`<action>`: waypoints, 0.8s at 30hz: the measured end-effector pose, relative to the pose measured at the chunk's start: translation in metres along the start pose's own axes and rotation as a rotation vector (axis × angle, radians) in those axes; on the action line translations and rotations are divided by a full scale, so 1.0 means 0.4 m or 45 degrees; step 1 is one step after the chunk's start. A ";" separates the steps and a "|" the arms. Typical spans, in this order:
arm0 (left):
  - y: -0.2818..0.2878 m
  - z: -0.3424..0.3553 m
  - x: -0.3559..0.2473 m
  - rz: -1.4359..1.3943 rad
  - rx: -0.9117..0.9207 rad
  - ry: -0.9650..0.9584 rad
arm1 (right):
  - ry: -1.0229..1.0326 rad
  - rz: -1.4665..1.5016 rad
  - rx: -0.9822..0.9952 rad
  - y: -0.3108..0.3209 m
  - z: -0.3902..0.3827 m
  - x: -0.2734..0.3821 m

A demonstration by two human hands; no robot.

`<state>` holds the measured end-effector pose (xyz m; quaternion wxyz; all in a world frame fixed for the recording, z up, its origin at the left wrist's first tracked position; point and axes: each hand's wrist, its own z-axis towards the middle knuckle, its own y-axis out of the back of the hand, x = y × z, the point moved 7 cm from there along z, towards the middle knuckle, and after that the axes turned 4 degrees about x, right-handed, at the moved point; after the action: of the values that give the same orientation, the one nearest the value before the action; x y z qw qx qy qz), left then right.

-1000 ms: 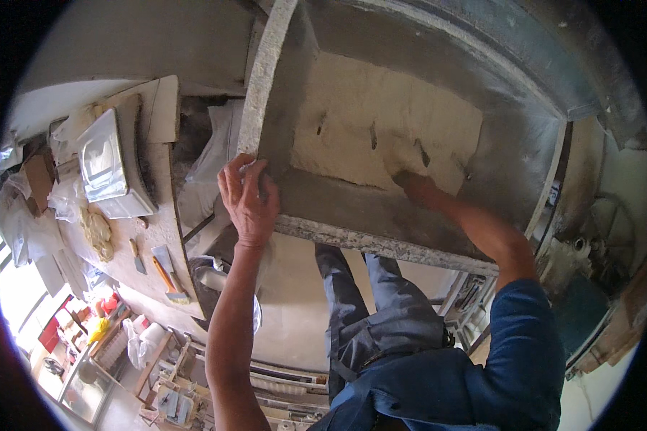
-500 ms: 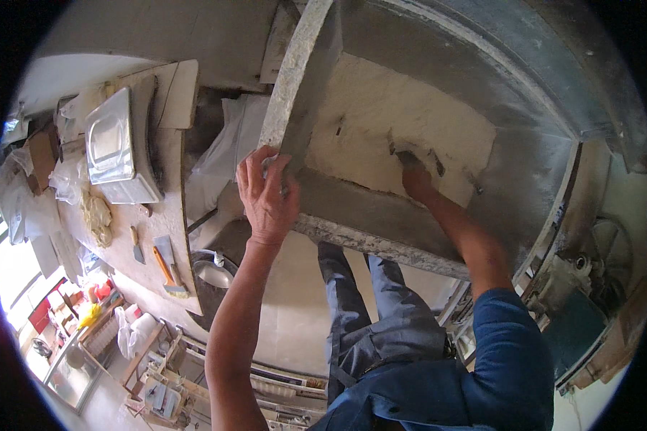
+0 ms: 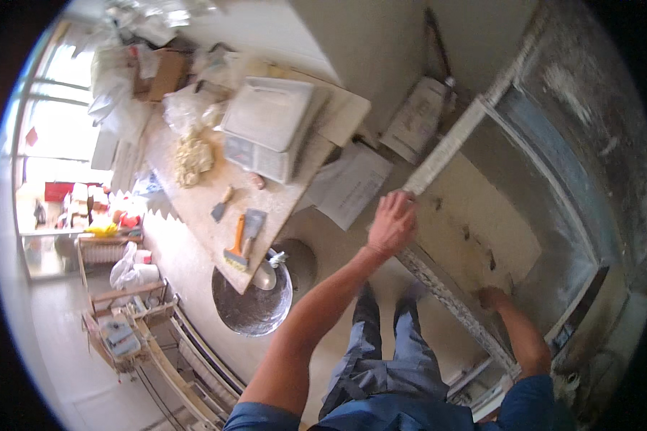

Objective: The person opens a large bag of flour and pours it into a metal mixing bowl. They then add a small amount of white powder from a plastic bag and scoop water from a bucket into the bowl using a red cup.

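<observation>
A large grey metal trough [image 3: 446, 149] stands in front of me on the right, its rim crusted with pale residue. My left hand [image 3: 393, 224] rests at its near left corner, fingers curled over the rim. Inside lies a bed of pale powder [image 3: 456, 197], marked by several dark dents or small dark pieces. My right hand [image 3: 492, 297] reaches into the trough, low beside the near wall at the powder's edge. Its fingers are blurred and partly hidden, so whether they hold anything does not show.
Left of the trough is a worktop [image 3: 194, 223] with a scale [image 3: 269, 126], an orange-handled brush [image 3: 239, 237], scrapers and a clump of yellowish material [image 3: 193, 159]. A dark round bucket [image 3: 248, 309] sits under its corner. White sacks [image 3: 349, 183] lie between worktop and trough.
The view has swung left, bringing more of the worktop and bucket in. My right hand has drawn back from the middle of the powder toward the near wall. My left hand stays on the rim.
</observation>
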<state>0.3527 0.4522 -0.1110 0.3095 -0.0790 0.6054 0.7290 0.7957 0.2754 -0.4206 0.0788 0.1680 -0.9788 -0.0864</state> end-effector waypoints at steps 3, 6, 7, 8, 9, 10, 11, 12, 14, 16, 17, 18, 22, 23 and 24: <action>0.012 -0.011 -0.009 0.078 -0.055 -0.037 | 0.291 -0.486 -0.155 -0.007 -0.079 -0.058; 0.031 -0.012 -0.013 -0.033 -0.032 -0.028 | -0.027 0.105 -0.227 0.004 -0.216 -0.143; 0.041 -0.019 -0.014 -0.088 -0.008 -0.002 | -0.082 0.179 -0.341 0.010 -0.279 -0.127; 0.059 -0.027 -0.011 -0.155 -0.040 0.037 | -0.092 0.233 -0.494 0.027 -0.352 -0.101; 0.097 -0.046 -0.015 -0.218 -0.176 -0.013 | -0.194 0.358 -0.405 0.015 -0.415 -0.072; 0.126 -0.080 -0.016 -0.288 -0.237 -0.007 | -0.261 0.479 -0.259 0.011 -0.474 -0.034; 0.157 -0.133 -0.014 -0.358 -0.291 0.015 | -0.231 0.528 -0.302 0.037 -0.543 0.023; 0.182 -0.190 0.003 -0.427 -0.288 0.099 | -0.221 0.595 -0.294 0.064 -0.609 0.082; 0.258 -0.346 0.047 -0.508 -0.371 0.211 | -0.241 0.597 -0.422 0.148 -0.750 0.206; 0.339 -0.533 0.104 -0.552 -0.420 0.332 | -0.364 0.638 -0.619 0.227 -0.873 0.356; 0.383 -0.631 0.142 -0.558 -0.433 0.403 | -0.466 0.670 -0.760 0.263 -0.924 0.441; 0.418 -0.730 0.184 -0.500 -0.380 0.535 | -0.570 0.701 -0.901 0.302 -0.968 0.526; 0.571 -1.088 0.354 -0.483 -0.413 0.903 | 0.156 0.634 -1.390 0.502 -0.978 1.007; 0.611 -1.153 0.397 -0.449 -0.466 0.934 | 0.408 0.580 -1.462 0.553 -0.954 1.130; 0.646 -1.208 0.441 -0.408 -0.474 0.985 | 0.437 0.485 -1.356 0.591 -0.902 1.233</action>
<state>-0.0544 0.0452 -0.1049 0.1502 -0.4922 0.5153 0.6853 0.3280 0.2743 0.0382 0.3235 -0.0617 -0.7870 -0.5218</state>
